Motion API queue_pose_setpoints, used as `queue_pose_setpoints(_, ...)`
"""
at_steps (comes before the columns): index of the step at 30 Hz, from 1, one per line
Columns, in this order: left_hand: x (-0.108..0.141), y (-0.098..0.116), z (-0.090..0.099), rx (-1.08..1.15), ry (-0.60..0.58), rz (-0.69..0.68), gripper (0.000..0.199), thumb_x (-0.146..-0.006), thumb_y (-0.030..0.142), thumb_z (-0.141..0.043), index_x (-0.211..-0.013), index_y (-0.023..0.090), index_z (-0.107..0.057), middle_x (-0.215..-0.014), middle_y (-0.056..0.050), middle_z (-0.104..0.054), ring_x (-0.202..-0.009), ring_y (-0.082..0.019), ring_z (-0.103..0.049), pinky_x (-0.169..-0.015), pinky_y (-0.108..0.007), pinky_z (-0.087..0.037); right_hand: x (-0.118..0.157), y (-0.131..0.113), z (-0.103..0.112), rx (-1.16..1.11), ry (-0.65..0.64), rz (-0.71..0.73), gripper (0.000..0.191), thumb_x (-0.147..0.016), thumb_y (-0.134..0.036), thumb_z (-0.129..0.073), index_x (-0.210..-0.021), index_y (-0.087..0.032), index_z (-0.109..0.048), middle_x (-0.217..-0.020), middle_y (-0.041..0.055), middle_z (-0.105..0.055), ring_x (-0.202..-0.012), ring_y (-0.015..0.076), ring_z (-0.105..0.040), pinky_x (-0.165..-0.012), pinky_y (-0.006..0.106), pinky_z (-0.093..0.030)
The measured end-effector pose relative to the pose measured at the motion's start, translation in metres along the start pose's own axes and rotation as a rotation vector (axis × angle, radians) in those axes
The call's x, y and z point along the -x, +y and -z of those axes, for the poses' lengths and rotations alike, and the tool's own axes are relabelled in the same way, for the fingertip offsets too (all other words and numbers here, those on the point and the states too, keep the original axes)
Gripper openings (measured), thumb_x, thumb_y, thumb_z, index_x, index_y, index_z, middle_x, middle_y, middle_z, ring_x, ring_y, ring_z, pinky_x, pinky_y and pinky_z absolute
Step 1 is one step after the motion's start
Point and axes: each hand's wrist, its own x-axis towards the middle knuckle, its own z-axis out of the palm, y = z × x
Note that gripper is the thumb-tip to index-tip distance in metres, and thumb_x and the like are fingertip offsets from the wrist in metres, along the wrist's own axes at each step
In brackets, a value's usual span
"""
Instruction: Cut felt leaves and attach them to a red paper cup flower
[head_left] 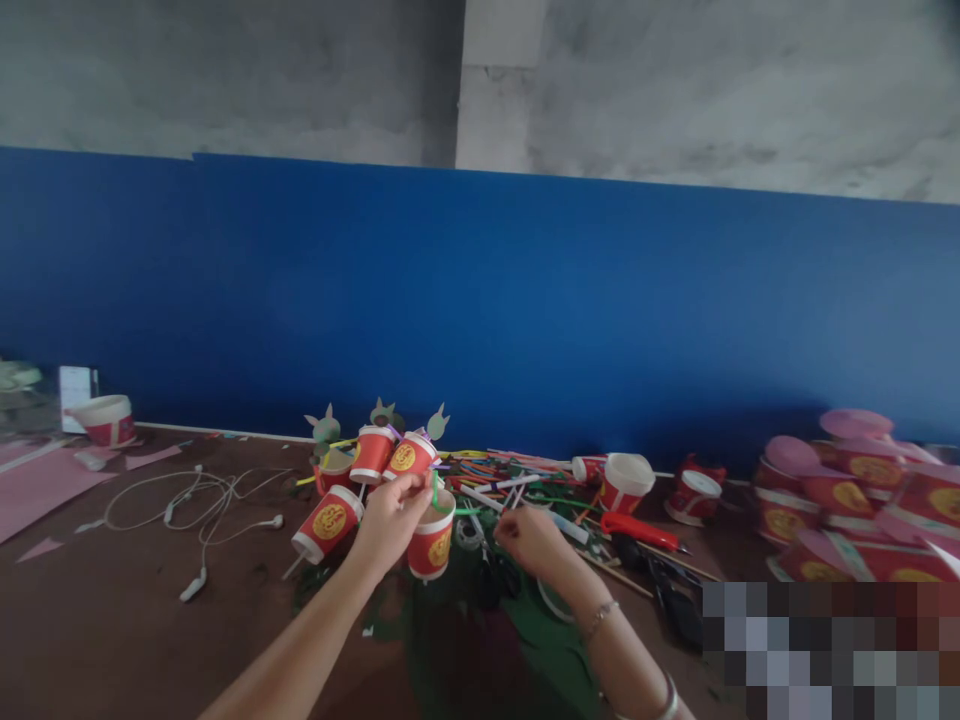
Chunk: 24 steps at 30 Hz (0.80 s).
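My left hand (391, 518) is closed at the rim of a red paper cup (433, 550) with a yellow emblem, held upright over the table. A bent green strip, maybe a pipe cleaner (469, 512), sticks out of this cup toward the right. My right hand (534, 545) is apart from the cup, its fingers curled together; whatever they pinch, if anything, is hidden. Scissors with black handles (495, 580) lie just left of it. Behind my left hand, several similar cups (373, 455) stand or lean together, some with grey animal-ear cutouts (438, 424). Another cup (328, 523) lies tilted beside my left wrist.
Colored pipe cleaners (495, 465) are heaped at the back. A red-handled tool (641, 530) and a white-and-red cup (626, 482) lie rightward. Cups with pink discs (847, 490) pile up far right. White earphones (202, 510) and pink paper (45, 490) lie left. A blue panel (480, 310) bounds the table.
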Motion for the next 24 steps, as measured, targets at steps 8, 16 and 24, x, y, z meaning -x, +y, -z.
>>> queue_pose_setpoints(8, -0.003, -0.002, 0.007, -0.172, 0.041, -0.009, 0.024, -0.077, 0.037, -0.049, -0.08, 0.016, -0.062, -0.079, -0.005, -0.07, -0.077, -0.022, -0.063, -0.07, -0.029, -0.045, 0.009, -0.037, -0.041, 0.087, -0.083, 0.14, 0.025, -0.068, -0.018, -0.054, -0.087, -0.019, -0.07, -0.088, 0.0084, -0.069, -0.089, 0.0239, -0.059, -0.078, 0.031, -0.041)
queue_pose_setpoints(16, -0.003, 0.0, 0.005, -0.155, 0.033, -0.01, 0.021, -0.076, 0.034, -0.05, -0.077, 0.017, -0.062, -0.078, -0.005, -0.069, -0.075, -0.021, -0.063, -0.067, -0.027, -0.044, 0.014, -0.042, -0.062, 0.071, -0.055, 0.091, 0.041, -0.065, -0.02, -0.06, -0.105, -0.015, -0.06, -0.105, 0.0128, -0.058, -0.102, 0.0274, -0.049, -0.089, 0.035, -0.037)
queue_pose_setpoints(24, -0.002, -0.001, 0.006, -0.131, 0.033, 0.017, 0.023, -0.077, 0.036, -0.051, -0.079, 0.016, -0.062, -0.079, -0.005, -0.069, -0.077, -0.022, -0.064, -0.068, -0.028, -0.045, 0.009, -0.033, -0.023, -0.208, -0.096, 0.083, 0.015, -0.064, -0.01, -0.051, -0.072, -0.017, -0.063, -0.069, 0.0021, -0.062, -0.065, 0.0152, -0.055, -0.062, 0.025, -0.042)
